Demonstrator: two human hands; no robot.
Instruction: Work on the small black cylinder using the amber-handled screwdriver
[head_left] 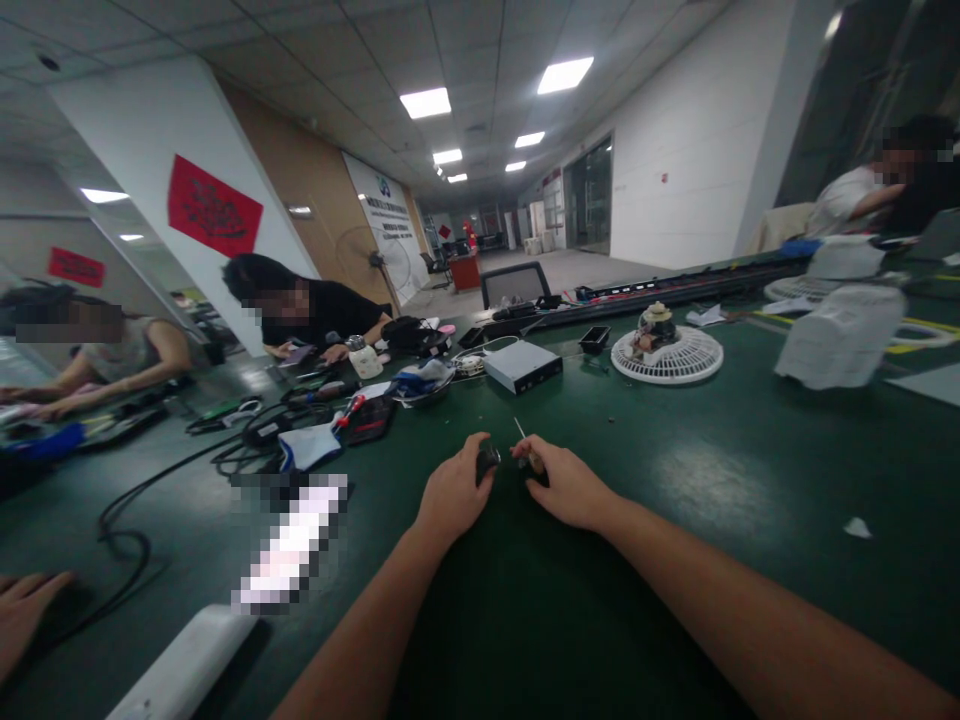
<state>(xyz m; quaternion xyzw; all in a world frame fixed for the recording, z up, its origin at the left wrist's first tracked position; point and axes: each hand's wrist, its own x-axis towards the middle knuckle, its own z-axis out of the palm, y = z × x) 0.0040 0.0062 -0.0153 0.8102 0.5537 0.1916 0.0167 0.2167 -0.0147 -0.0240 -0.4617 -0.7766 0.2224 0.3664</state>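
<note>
Clock positions are being taken from the two hands, with twelve o'clock lying straight ahead. The left hand (456, 492) is holding a small dark rounded object with a shiny edge (488, 461), thumb and fingers curling narrowly around it. The right hand (566, 482) is gripping a slim tool with a pale straight shaft (519, 429), the tip pointing towards eleven o'clock; the fingers are mostly hiding its handle. Both items are sitting near each other, apart, over a smooth dark green tabletop (637, 440). A flat grey box (523, 366) is lying at twelve o'clock, a round white plastic fan grille (697, 352) at two. In judgement, the object is probably light, stiff and slippery, its sides offering the best hold; its material is escaping identification. The tool is likely rigid, best taken by its handle.
</note>
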